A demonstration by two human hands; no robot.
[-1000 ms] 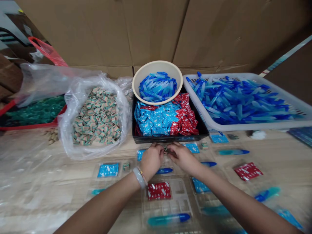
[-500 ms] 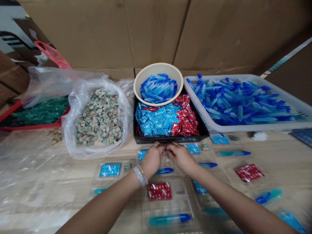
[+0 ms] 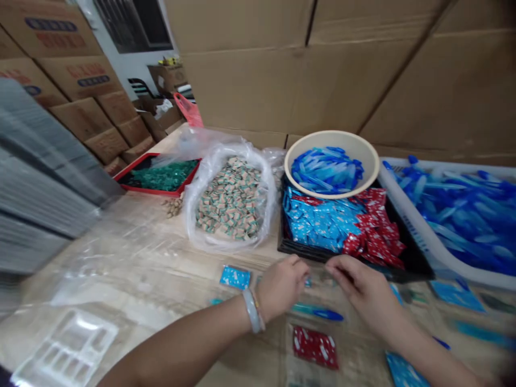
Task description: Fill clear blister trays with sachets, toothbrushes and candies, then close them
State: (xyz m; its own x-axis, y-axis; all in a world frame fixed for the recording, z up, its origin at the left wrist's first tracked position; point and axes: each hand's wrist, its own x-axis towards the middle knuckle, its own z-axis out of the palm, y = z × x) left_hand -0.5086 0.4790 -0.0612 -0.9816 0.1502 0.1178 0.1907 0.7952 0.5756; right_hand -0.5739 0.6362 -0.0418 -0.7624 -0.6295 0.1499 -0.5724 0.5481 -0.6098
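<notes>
My left hand [image 3: 281, 287] and my right hand [image 3: 363, 284] meet low over the table, fingers curled towards each other just in front of a black plastic tray [image 3: 300, 251]. Something small may lie between the fingertips, but blur hides it. Under them lies a clear blister tray [image 3: 310, 344] holding a blue-and-teal tube [image 3: 317, 312] and a red sachet [image 3: 314, 347]. A blue sachet [image 3: 235, 277] lies left of my left hand. The black tray holds heaps of blue sachets [image 3: 318, 226] and red sachets [image 3: 377, 231]. A pale bangle circles my left wrist.
A beige bowl [image 3: 331, 137] of blue tubes sits on the black tray. To the right stands a white basket [image 3: 419, 236] of tubes. A plastic bag [image 3: 229, 199] of striped sachets, a red tray [image 3: 139, 189] and stacked blister trays [image 3: 40, 177] lie left, before cardboard boxes [image 3: 282, 70].
The view has swung left, so everything sits further right in the picture and more boxes show. My hands have drawn slightly apart and remain over the table's front.
</notes>
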